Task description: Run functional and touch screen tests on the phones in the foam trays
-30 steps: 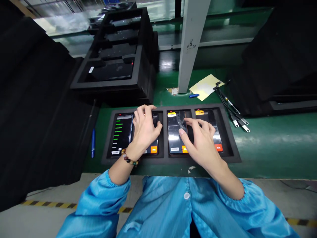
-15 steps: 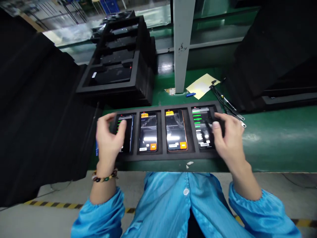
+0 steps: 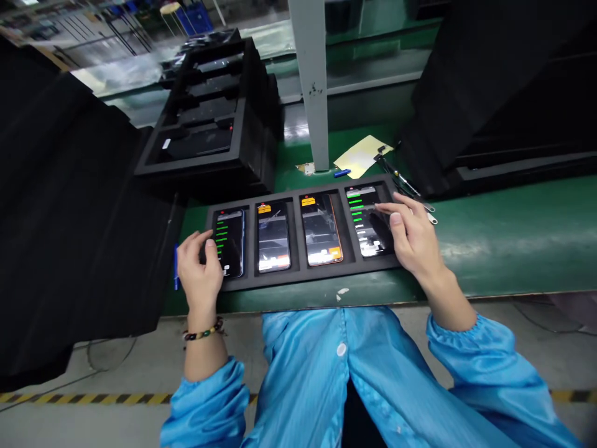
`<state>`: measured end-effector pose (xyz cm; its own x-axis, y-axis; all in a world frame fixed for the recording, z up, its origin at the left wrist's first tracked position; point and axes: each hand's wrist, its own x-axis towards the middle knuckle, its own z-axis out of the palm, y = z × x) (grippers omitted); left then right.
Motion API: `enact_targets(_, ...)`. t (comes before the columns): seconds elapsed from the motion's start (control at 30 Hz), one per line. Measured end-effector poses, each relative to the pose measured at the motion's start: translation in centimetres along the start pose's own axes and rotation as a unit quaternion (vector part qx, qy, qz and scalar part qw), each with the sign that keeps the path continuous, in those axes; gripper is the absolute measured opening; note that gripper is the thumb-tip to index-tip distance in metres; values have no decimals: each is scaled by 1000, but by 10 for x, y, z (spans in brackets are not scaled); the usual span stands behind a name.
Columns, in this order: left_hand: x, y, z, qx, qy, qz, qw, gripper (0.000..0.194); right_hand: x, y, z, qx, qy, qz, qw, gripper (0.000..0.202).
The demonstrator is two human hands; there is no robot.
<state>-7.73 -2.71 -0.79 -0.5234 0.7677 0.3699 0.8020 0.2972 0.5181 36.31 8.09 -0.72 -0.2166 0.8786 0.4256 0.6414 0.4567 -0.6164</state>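
Note:
A black foam tray (image 3: 298,274) lies in front of me with a row of phones in its compartments. My left hand (image 3: 201,269) is beside the tray's left end, fingers bent and apart, nearest the leftmost phone (image 3: 231,239), whose screen shows green lines. My right hand (image 3: 416,239) reaches over the right end with its index finger stretched onto or just above the rightmost phone (image 3: 366,227), which also shows green lines. Between them lie a phone (image 3: 273,239) with an orange block on top and an orange-edged phone (image 3: 321,233). Neither hand holds anything.
A stack of black foam trays (image 3: 242,146) with phones stands behind on the left. A grey post (image 3: 311,93) rises from the green bench (image 3: 504,242). Yellow paper (image 3: 361,157), a blue pen cap (image 3: 342,173) and cables (image 3: 396,174) lie behind the tray. Dark foam stacks flank both sides.
My right index finger has come out over the rightmost phone's screen. My left hand has drawn back from over the leftmost phone. The tray now sits more slanted in view, as the view has shifted.

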Motion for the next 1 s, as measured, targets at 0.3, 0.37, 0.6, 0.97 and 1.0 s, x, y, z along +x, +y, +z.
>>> enact_targets(0.3,-10,10,-7,13,-56,127,990,36,-2,-1,-1,-3,-32,-41,999,45)
enact_targets(0.37,-13,15,-8,6,-84,157,984,38,-3,-6,-3,-2,-55,-62,997,44)
enact_targets(0.6,-12,49,-5,47,-238,206,948,47,-5,-50,7,-70,-228,-75,968,47)
enact_targets(0.97,22,62,17,67,-279,187,940,52,32,-61,45,-134,-249,-70,957,47)
enact_targets(1.0,24,63,19,68,-278,187,940,52,35,-60,47,-136,-249,-72,956,47)
